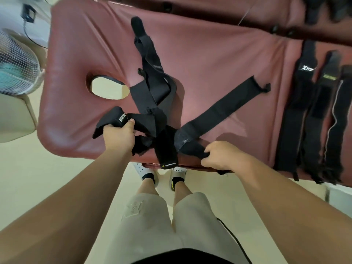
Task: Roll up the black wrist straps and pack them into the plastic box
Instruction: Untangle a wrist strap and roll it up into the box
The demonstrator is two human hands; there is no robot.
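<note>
Several black wrist straps lie tangled in a pile (152,96) on a maroon padded table (209,60). My left hand (119,136) grips the folded end of one strap (114,119) with white lettering, near the table's front left edge. My right hand (219,155) pinches the near end of a long strap (219,109) that runs diagonally up to the right. Another strap end with a yellow label (167,155) hangs over the front edge between my hands. No plastic box is in view.
Three more black straps (308,111) lie straightened side by side at the table's right end. The table has an oval face hole (106,88) at the left. A white fan (17,67) stands left of the table. My legs and shoes are below.
</note>
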